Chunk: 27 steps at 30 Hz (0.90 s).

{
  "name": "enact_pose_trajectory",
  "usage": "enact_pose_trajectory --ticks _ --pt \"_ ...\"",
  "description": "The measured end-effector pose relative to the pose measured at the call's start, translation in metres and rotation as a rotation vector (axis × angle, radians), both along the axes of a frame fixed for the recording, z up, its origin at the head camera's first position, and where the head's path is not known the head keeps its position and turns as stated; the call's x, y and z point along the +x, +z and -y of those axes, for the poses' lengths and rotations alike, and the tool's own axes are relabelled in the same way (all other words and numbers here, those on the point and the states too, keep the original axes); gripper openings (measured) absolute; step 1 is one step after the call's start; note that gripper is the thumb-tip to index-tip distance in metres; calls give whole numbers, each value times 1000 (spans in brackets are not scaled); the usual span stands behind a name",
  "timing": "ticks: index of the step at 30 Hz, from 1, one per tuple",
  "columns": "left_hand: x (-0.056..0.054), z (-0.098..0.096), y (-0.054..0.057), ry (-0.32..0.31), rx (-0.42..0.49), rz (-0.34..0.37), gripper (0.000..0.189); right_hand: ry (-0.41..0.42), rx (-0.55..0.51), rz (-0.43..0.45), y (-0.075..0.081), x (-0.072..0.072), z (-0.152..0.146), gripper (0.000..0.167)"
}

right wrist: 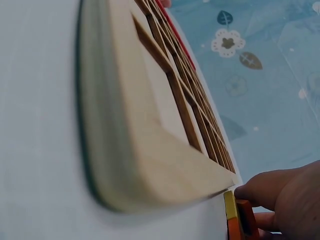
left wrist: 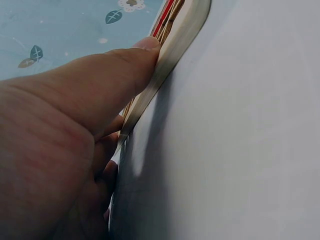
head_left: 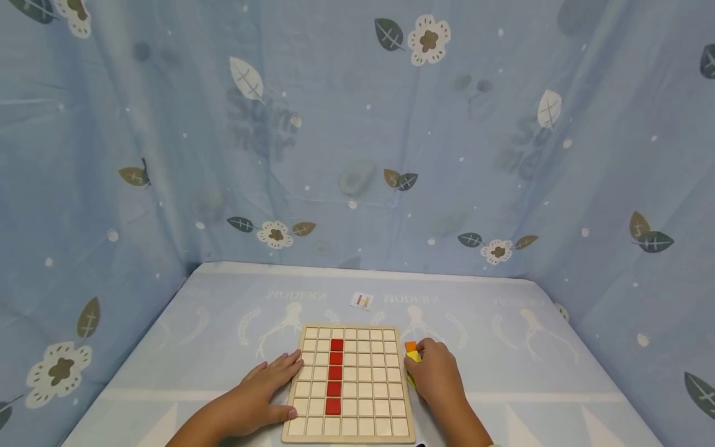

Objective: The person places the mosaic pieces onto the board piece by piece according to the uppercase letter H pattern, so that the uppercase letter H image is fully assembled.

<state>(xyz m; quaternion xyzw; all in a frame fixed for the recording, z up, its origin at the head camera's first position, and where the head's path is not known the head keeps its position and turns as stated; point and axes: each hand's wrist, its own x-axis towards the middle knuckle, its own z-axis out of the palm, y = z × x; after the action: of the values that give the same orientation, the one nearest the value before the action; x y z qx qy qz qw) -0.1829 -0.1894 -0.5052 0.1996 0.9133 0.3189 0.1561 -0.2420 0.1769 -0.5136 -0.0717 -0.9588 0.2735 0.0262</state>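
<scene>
A pale wooden grid board [head_left: 365,391] lies flat on the table. Several red square tiles [head_left: 335,373] stand in one vertical line in its third column from the left. My left hand [head_left: 257,394] rests at the board's left side, fingers stretched along the frame. Its thumb [left wrist: 135,65] presses the rim in the left wrist view. Beside the board's right edge, my right hand [head_left: 438,371] bends over a small group of tiles and pinches a yellow tile [head_left: 414,356] between thumb and fingers. An orange tile [head_left: 410,346] shows just beyond it; the palm hides part of the group.
A small printed card [head_left: 362,301] lies behind the board, toward the back of the table. The patterned tablecloth [head_left: 212,347] stretches out on both sides. A blue flowered curtain [head_left: 357,136] hangs behind the table and along its sides.
</scene>
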Motion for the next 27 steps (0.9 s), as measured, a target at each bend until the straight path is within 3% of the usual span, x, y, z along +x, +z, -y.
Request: enact_pose_trajectory --ticks 15,27 --pt "0 -1 0 0 3 -6 97 -24 -19 37 7 1 -3 28" --pt "-1 1 -2 0 -11 -17 97 -9 -54 -10 3 1 -2 27"
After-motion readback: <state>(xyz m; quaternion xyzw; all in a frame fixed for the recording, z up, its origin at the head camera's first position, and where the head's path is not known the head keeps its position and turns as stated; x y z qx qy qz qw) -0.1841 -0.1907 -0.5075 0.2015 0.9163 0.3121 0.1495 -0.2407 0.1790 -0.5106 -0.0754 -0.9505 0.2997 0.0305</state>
